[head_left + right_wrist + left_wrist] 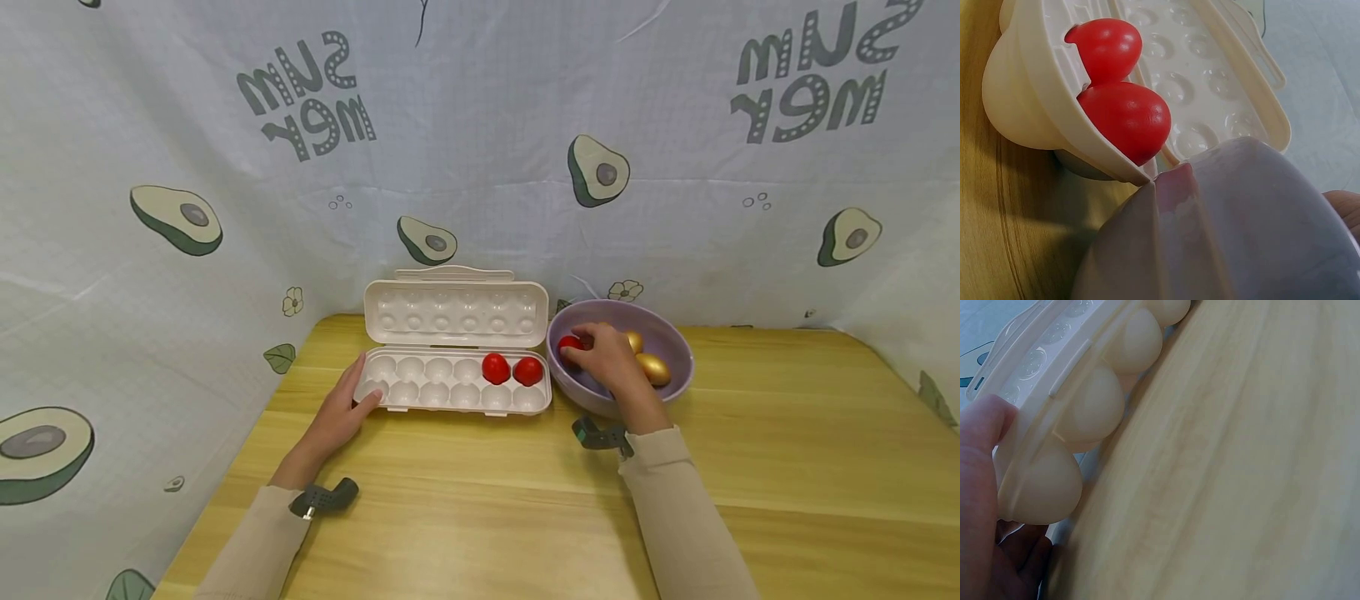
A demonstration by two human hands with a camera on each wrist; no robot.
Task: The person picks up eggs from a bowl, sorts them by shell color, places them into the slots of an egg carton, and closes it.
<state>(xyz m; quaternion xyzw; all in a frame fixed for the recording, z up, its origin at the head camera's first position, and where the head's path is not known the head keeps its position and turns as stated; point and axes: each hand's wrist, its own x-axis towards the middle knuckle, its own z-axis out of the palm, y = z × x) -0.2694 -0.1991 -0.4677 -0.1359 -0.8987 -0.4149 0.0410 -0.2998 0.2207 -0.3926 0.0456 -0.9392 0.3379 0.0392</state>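
Note:
A cream plastic egg carton [434,395] lies with its lid [457,336] raised at the back. Two red eggs [528,372] sit side by side at the right end of its back row. My left hand [337,419] grips the carton's left end, the thumb over the rim and the fingers around the side, as the left wrist view shows. Inside a purple bowl [681,346], my right hand [609,358] pinches another red egg [567,346], partly covered by the fingers. Gold eggs [653,368] lie to the right of that hand. In the right wrist view the bowl wall [1260,212] hides most of the hand.
The bowl stands against the carton's right end on a wooden table [465,500]. A white curtain [480,100] printed with avocados hangs directly behind both and down the left side. Bare wood extends in front of the carton and right of the bowl.

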